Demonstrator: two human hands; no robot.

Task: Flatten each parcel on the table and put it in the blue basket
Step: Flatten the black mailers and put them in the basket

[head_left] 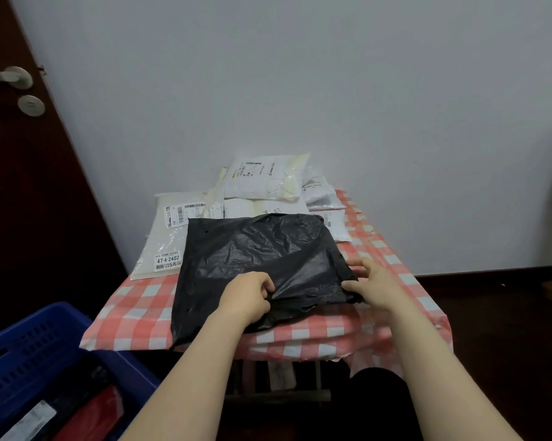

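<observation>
Though not yet flat: black parcel [255, 259] lying across the near middle of the checked table [131, 303], film creased and puckered, near edge raised a little where pinched.
Left hand [247, 297]: fingers curled, pinching a fold of black film at the near edge.
Right hand [370, 281]: closed on the near right corner of the same parcel, thumb and fingers curled round the edge.
Step in hand: by the look of it, tugging and smoothing the black parcel before the move to the basket.
White parcels [265, 179]: heaped at the far end of the table, overlapping, partly behind the black one; at least five, exact count hard to tell.
Large white parcel [160, 243]: far left of the table, labels up, right edge under the black parcel, untouched.
Blue basket [45, 338]: low at the left, beside the table and below its top, well apart from both hands.
Inside the basket: a red parcel [103, 412], something dark beside it and a white label [29, 421]; full number cut off by the frame edge.
Done: judged from the basket, a few parcels already dropped in.
Left: judged from the table, most of the work. First the black parcel to finish and carry over, then every white parcel in turn.
</observation>
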